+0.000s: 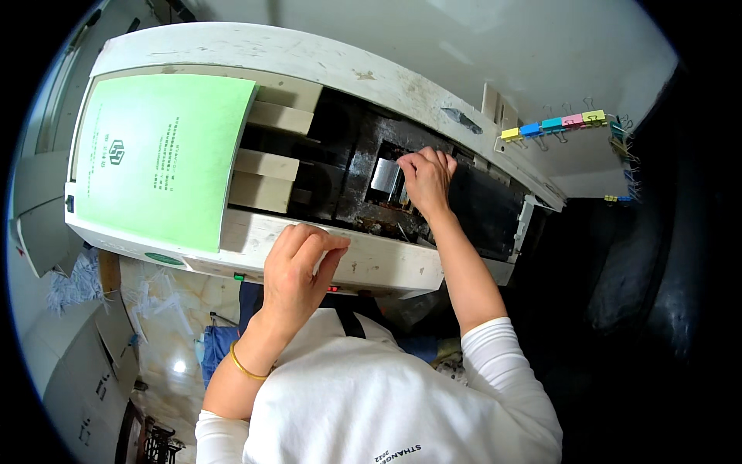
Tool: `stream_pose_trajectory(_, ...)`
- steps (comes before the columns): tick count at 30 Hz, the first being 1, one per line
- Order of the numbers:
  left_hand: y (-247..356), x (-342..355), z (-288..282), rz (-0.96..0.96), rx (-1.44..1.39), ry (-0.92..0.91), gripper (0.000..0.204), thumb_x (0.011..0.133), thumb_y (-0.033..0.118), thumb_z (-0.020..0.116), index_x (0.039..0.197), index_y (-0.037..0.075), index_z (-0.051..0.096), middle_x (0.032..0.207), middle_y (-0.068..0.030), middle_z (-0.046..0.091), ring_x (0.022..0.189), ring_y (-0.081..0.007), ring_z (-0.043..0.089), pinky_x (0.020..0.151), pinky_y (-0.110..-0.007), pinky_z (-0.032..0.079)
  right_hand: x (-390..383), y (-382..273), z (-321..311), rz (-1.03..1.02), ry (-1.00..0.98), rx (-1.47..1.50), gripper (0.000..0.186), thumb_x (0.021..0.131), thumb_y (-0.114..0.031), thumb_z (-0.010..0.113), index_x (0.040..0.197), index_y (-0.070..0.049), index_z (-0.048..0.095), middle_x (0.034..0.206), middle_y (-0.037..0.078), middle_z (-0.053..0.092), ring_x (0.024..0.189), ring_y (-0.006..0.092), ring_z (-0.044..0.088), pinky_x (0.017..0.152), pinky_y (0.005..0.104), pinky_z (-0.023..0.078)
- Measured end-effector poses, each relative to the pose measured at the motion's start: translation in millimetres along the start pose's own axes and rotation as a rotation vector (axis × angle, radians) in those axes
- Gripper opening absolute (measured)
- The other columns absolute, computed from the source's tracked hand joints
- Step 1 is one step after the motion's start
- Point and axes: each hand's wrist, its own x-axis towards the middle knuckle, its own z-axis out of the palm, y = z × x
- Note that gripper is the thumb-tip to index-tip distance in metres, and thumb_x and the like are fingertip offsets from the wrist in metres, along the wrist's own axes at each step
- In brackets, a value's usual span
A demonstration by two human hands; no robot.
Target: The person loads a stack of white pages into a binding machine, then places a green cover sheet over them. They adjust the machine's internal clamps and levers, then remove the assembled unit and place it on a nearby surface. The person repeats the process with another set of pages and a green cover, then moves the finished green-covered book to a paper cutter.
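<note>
White wall fills the far side, pale tiled floor (166, 332) shows down below, and between them sits the big cream-coloured machine (371, 267), scuffed and grimy along its edges. On the left end of the machine lies a green booklet (158, 158), flat on the top, with cream paddle-like guides (267, 166) stacked just to its right. Right of those guides the machine opens into a dark, dirty well, and there's the right hand (427, 179), reaching in from the near edge, fingers (408, 161) curled down and pinched together at a small shiny metal plate (384, 175) sitting in the middle of that well; whether they truly grip the plate or only press on it, I cannot tell. The left hand (297, 271) rests on the near rim of the machine, just right of the booklet's lower corner, fingers bent over the edge and lying loosely together, holding nothing. A gold bangle (246, 366) circles that wrist. Beyond the far right end of the machine, a row of coloured binder clips (553, 125), yellow, blue, teal, pink and yellow-green, hangs along the edge of a white panel. Shredded paper (73, 290) lies heaped on the floor left of the machine.
</note>
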Motion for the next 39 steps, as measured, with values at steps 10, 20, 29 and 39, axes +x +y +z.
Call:
stream_pose_trajectory(10, -6.3, -1.9, -8.0, -0.023, -0.039, -0.013, 0.017, 0.073, -0.008, 0.072, 0.085, 0.003, 0.067, 0.076, -0.0068, 0.059, 0.07, -0.0202, 0.057, 0.059, -0.03, 0.046, 16.5, -10.6, -61.2, -0.021, 0.24, 0.114, 0.006, 0.083, -0.014, 0.068, 0.084, -0.009, 0.069, 0.087, 0.007, 0.062, 0.09, 0.0279, 0.056, 0.085, 0.0394, 0.042)
stream_pose_trajectory(20, 3.1, 7.6, 3.3, 0.016, -0.082, -0.062, 0.014, 0.077, -0.008, 0.07, 0.087, 0.001, 0.066, 0.079, -0.0081, 0.06, 0.071, -0.0203, 0.059, 0.06, -0.029, 0.049, 64.3, 40.1, -78.8, 0.003, 0.12, -0.126, 0.021, 0.082, -0.013, 0.069, 0.102, -0.006, 0.064, 0.105, 0.012, 0.064, 0.101, 0.0294, 0.059, 0.085, 0.0401, 0.046)
stream_pose_trajectory(29, 12.5, 19.7, 21.0, -0.099, -0.27, -0.097, 0.018, 0.083, -0.006, 0.067, 0.1, -0.001, 0.064, 0.095, -0.0098, 0.062, 0.083, -0.017, 0.062, 0.073, -0.027, 0.052, 42.0, 0.9, -112.3, 0.356, 0.205, 0.498, 0.017, 0.083, -0.011, 0.073, 0.087, -0.002, 0.06, 0.074, 0.002, 0.063, 0.063, 0.0086, 0.056, 0.059, 0.0251, 0.046)
stream_pose_trajectory(39, 28.0, 25.2, 70.4, -0.56, -1.018, -0.188, 0.035, 0.084, 0.003, 0.072, 0.116, 0.001, 0.057, 0.099, -0.0026, 0.062, 0.091, -0.0083, 0.057, 0.082, -0.023, 0.05, -67.4, -107.1, -142.6, 0.541, -0.17, 1.13, 0.016, 0.085, 0.0, 0.069, 0.094, -0.002, 0.056, 0.086, 0.001, 0.064, 0.077, 0.0059, 0.06, 0.071, 0.022, 0.05)
